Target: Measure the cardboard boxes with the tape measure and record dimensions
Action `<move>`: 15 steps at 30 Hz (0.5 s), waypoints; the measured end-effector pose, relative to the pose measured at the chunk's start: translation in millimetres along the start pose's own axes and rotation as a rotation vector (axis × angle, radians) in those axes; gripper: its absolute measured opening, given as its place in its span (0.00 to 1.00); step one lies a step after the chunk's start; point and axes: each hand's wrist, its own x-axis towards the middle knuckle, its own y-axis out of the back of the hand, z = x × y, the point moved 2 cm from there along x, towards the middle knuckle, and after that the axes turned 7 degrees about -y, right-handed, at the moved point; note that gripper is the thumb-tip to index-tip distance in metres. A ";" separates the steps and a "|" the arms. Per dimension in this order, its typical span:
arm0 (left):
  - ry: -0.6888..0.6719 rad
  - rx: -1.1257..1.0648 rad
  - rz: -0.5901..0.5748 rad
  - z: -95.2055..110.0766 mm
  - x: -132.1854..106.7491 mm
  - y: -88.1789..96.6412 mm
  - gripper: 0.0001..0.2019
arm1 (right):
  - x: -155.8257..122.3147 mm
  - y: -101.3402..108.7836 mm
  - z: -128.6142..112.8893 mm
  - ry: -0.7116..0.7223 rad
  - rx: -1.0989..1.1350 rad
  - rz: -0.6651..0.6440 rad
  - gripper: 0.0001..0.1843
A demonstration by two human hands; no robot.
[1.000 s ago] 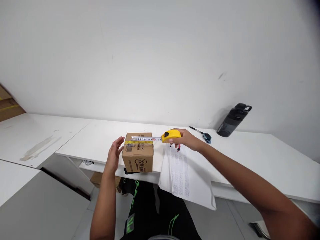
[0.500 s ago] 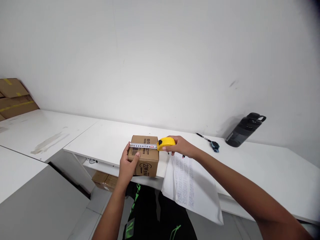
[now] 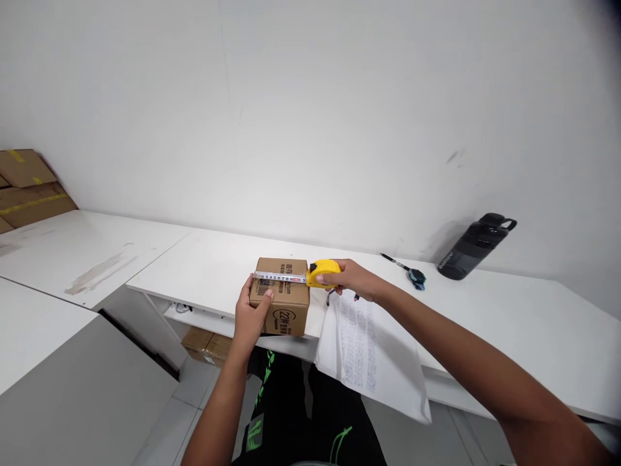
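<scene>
A small brown cardboard box (image 3: 286,310) stands at the near edge of the white desk (image 3: 218,265). My left hand (image 3: 251,315) grips its left side, thumb on the front face near the tape's end. My right hand (image 3: 352,280) is closed round a yellow tape measure (image 3: 321,272) held just right of the box. The tape's white blade (image 3: 280,278) stretches flat across the box top from left edge to right edge.
A white padded mailer (image 3: 369,353) hangs over the desk edge right of the box. A pen with a lanyard (image 3: 405,268) and a dark water bottle (image 3: 473,247) lie farther right by the wall. Flat cardboard (image 3: 26,188) leans at far left.
My left hand went from open beside the box to gripping its left side. The tape measure slid left, shortening the blade to the box's width.
</scene>
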 end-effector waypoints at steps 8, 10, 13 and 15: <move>-0.012 0.007 -0.019 0.2 -3.8 0.9 0.33 | -2.4 -0.1 -11.5 0.004 -0.093 -0.013 0.18; -0.016 -0.002 -0.013 0.8 -4.4 2.8 0.34 | -3.8 -1.2 -8.3 0.021 -0.068 -0.005 0.18; 0.029 -0.001 0.007 2.3 -4.8 2.5 0.35 | -5.6 -4.3 -1.7 0.041 0.033 0.066 0.20; 0.092 0.044 0.032 3.6 -7.9 -5.1 0.38 | -6.0 -7.2 -0.3 0.043 0.119 0.176 0.22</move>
